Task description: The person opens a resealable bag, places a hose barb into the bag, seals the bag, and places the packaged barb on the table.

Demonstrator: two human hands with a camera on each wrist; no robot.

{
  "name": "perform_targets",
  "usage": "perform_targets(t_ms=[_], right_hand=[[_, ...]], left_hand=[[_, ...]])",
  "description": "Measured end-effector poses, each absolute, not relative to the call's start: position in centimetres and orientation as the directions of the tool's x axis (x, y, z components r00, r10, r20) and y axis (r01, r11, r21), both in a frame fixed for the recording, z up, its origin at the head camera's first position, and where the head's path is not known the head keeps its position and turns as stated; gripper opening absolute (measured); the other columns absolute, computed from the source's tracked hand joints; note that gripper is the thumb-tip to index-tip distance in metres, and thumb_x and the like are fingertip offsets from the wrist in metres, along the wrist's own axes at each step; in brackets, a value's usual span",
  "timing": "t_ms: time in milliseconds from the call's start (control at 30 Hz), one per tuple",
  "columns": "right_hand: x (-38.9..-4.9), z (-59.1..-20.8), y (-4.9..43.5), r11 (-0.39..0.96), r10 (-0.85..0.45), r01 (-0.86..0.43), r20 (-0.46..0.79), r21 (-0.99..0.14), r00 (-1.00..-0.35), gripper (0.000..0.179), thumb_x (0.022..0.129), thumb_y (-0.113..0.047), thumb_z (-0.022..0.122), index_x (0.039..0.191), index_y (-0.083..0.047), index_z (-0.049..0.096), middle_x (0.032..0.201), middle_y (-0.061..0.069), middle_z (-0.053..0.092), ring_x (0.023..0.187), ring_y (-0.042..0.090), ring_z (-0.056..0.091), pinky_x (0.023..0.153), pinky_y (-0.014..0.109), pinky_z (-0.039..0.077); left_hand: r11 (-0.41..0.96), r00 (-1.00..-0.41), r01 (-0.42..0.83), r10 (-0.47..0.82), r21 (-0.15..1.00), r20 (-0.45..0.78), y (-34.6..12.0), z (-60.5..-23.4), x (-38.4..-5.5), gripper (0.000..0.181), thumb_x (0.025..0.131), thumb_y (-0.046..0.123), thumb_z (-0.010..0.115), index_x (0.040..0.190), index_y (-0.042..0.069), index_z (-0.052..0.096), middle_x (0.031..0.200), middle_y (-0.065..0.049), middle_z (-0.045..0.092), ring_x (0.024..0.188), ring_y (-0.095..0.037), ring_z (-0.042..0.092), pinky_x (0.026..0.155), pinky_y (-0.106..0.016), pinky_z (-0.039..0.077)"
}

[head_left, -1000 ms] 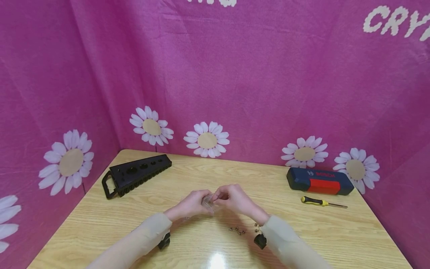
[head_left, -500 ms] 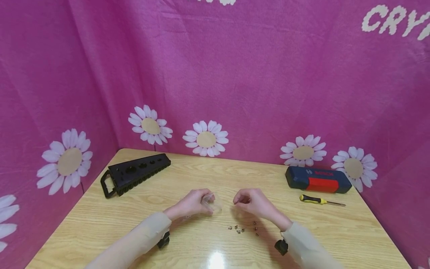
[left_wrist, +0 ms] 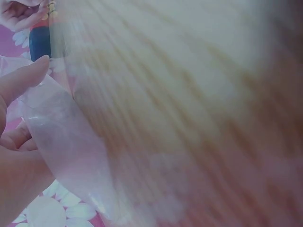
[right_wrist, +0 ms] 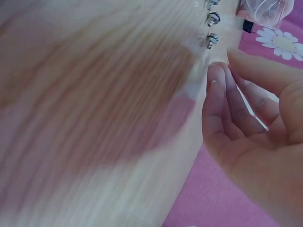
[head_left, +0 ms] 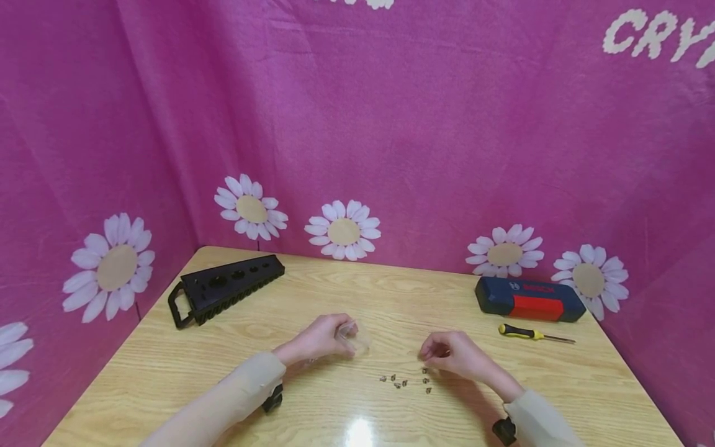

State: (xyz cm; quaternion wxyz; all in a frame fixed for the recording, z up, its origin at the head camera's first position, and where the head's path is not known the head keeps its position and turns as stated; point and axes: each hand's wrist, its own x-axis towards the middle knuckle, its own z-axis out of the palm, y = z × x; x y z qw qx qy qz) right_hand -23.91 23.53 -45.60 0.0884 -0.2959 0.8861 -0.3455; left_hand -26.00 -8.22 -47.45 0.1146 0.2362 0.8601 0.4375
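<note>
Seven small metal screws (head_left: 404, 383) are laid out on the near middle of a table (head_left: 335, 292); four are spread in a loose bunch, and three are set in a row to the right. A clear plastic bag (head_left: 360, 340) is pinched between the thumb and fingers of the left hand (head_left: 321, 338), far and left of the bunch. The right hand (head_left: 455, 355) is held low, just past the far end of the row, with thumb and fingertips brought close together; whether anything is held in them cannot be told. The table top is marked with long, wavy brown lines on pale wood, and a bright patch of light (head_left: 359, 433) is seen on its near part. At the far left, a black rack (head_left: 231, 284) with holes is laid at a slant. At the far right, a blue and red case (head_left: 530, 300) is placed, and a yellow and black screwdriver (head_left: 536, 334) is laid just nearer. The table is walled in on the left, far and right sides by pink cloth (head_left: 391, 124), which is covered with big white flowers (head_left: 343, 231); white letters (head_left: 659, 37) are shown high on the right.
</note>
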Motion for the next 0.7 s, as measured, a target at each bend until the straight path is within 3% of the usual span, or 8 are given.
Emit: perform_targets(t_ms=[367, 700], right_hand=[[-23.37, -46.13, 23.87, 0.566, -0.627, -0.473, 0.019, -0.675, -0.779, 0.008, 0.082, -0.005, 0.078, 0.088, -0.006, 0.073, 0.082, 0.006, 0.073, 0.074, -0.006, 0.057, 0.066, 0.016, 0.051], [-23.48, -45.86, 23.36, 0.587, -0.634, -0.505, 0.029, -0.633, -0.773, 0.004, 0.085, -0.006, 0.075, 0.084, -0.007, 0.071, 0.079, 0.000, 0.071, 0.071, -0.007, 0.050, 0.064, 0.016, 0.046]], left_hand=[[0.487, -0.856, 0.290, 0.516, 0.824, -0.004, -8.25, -47.57, -25.79, 0.033, 0.077, 0.008, 0.084, 0.103, 0.003, 0.062, 0.109, -0.009, 0.069, 0.100, -0.017, 0.067, 0.082, -0.023, 0.054], [0.492, -0.853, 0.315, 0.522, 0.811, 0.015, -8.25, -47.54, -26.05, 0.032, 0.077, 0.006, 0.084, 0.097, 0.001, 0.059, 0.108, -0.010, 0.070, 0.104, -0.022, 0.068, 0.083, -0.024, 0.053]])
